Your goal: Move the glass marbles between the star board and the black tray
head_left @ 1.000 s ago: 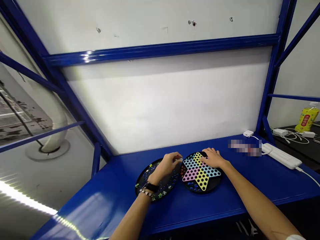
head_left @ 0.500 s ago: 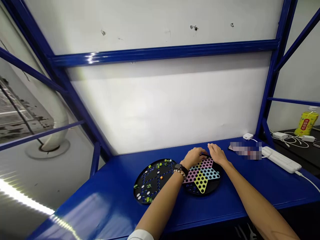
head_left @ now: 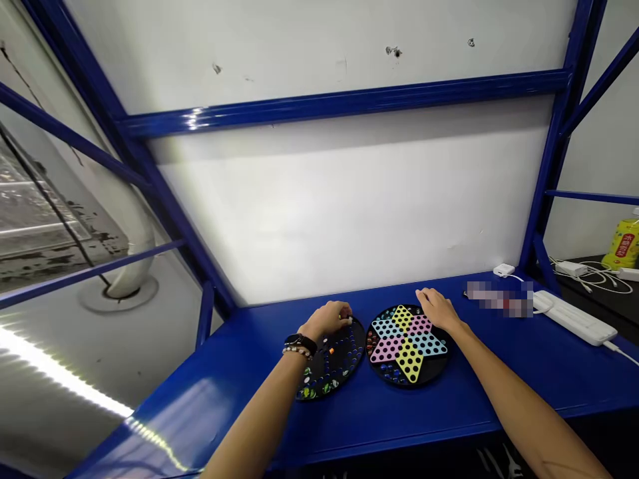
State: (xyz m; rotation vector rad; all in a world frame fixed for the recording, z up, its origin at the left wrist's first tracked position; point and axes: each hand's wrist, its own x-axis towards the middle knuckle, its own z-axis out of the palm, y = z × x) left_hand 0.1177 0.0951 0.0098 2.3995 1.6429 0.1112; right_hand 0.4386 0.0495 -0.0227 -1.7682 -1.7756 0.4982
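Blue metal bench [head_left: 379,426], white wall behind. Two round game boards sit on it, just apart. Left unit: one black marble board [head_left: 352,362], holding many small marbles [head_left: 319,391], too small to count reliably, plus one orange piece [head_left: 331,350]. Its upper part is hidden by the left hand [head_left: 325,320], whose fingers [head_left: 345,315] are bunched together at the board's top edge; whether they pinch anything cannot be told. Right unit: one star board [head_left: 408,344] in yellow, pink and blue, with marbles near its lower rim. The right hand [head_left: 438,311] lies at its upper edge, fingers [head_left: 424,297] slightly spread, tips just past the rim. One watch [head_left: 300,343] and one beaded bracelet [head_left: 297,352] sit on the left wrist. Further right: one power strip [head_left: 574,318], one white adapter [head_left: 504,270], and one pixelated patch [head_left: 499,299] that cannot be made out. One yellow bottle [head_left: 623,245] stands on a dark table [head_left: 622,309], cut off by the frame edge.
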